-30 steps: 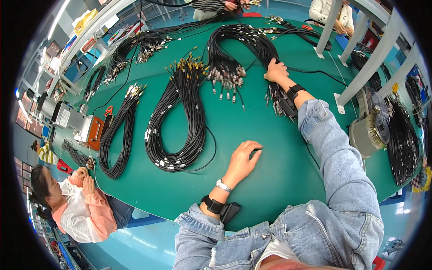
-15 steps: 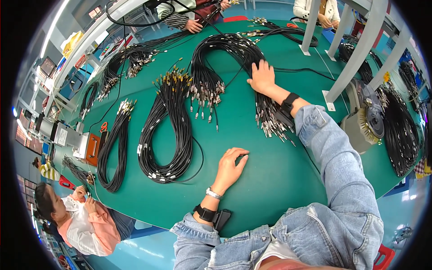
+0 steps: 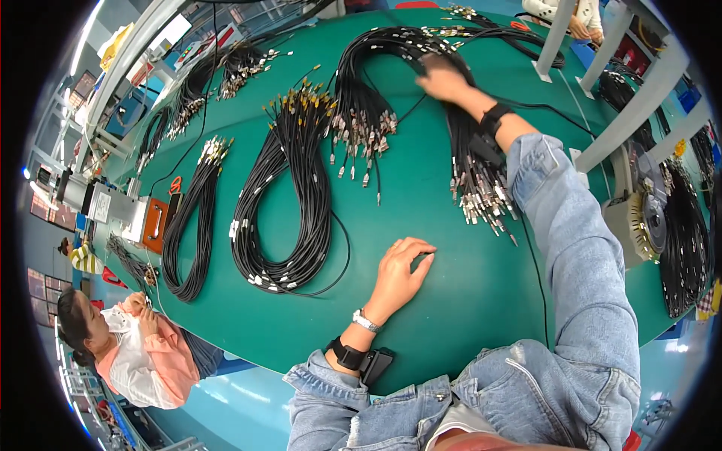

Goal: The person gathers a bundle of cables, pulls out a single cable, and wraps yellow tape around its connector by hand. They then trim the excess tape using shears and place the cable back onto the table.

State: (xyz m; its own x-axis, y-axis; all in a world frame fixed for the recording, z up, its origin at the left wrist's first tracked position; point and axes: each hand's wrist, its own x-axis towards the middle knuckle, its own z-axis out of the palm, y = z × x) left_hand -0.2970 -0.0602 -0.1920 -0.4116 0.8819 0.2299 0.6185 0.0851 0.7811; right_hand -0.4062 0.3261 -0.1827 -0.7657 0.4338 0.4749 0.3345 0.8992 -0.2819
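A large bundle of black cables lies in an arch on the green table, both ends with metal connectors pointing toward me. My right hand is over the arch's right leg, near its bend. Motion smears its fingers, so whether they grip any cable cannot be made out. My left hand rests on the bare tabletop below the arch, holding nothing, its thumb apart from the loosely bent fingers. Left of the arch lies a looped cable bundle with yellowish tips, and beyond it a thinner bundle.
More cables hang at the right, behind a grey machine with a round reel and slanted grey posts. Orange-handled scissors lie near a brown box. A co-worker sits at the lower left; another is at the far right.
My right hand has slid away from me along the arch's right leg toward the bend. The whole view has shifted a little, and the co-worker at the far edge is mostly out of sight.
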